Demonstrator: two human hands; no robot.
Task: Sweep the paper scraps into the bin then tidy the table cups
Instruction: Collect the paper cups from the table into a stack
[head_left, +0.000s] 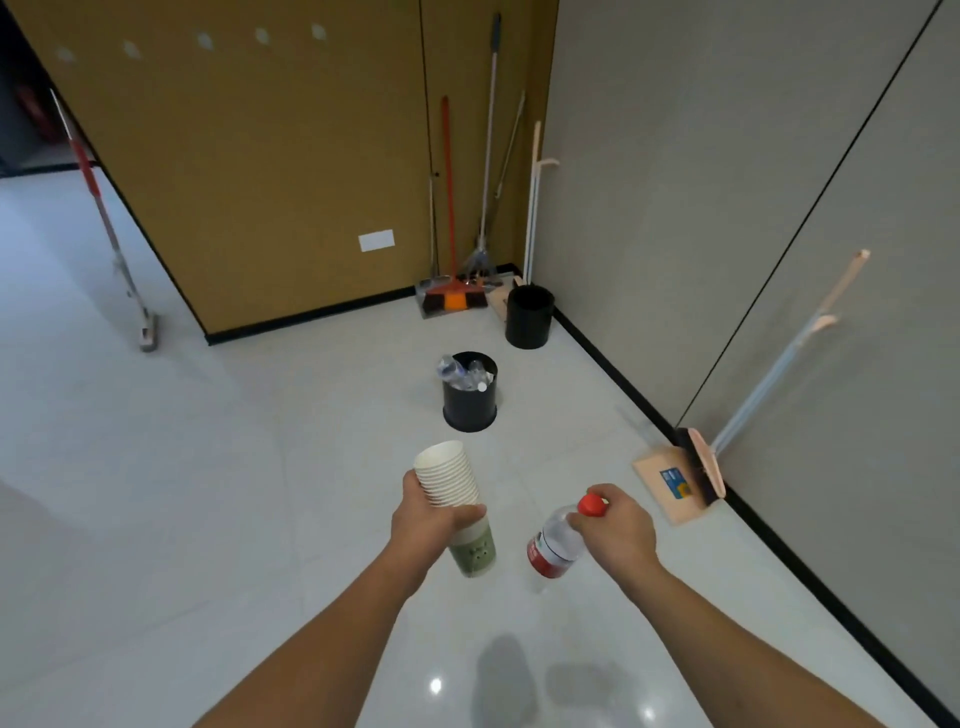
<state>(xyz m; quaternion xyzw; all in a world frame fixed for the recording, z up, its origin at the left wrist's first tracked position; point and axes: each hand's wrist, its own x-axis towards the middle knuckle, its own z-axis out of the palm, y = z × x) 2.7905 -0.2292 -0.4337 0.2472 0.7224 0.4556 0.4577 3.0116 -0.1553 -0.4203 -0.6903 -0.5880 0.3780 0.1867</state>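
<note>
My left hand (426, 522) grips a stack of several nested paper cups (452, 478), white at the rims with a green printed cup at the bottom, held above the floor. My right hand (618, 525) holds a clear plastic bottle (553, 545) with a red cap and red label by its neck; the bottle hangs tilted down to the left. A black bin (470, 400) stuffed with empty plastic bottles stands on the floor ahead of both hands. A second black bin (530, 317) stands farther back near the corner.
White tiled floor (208, 467). A pink dustpan with brush (680, 478) leans on the grey wall at the right. Brooms and mops (454, 296) stand in the far corner. A red-handled mop (130, 270) leans on the yellow wall at the left.
</note>
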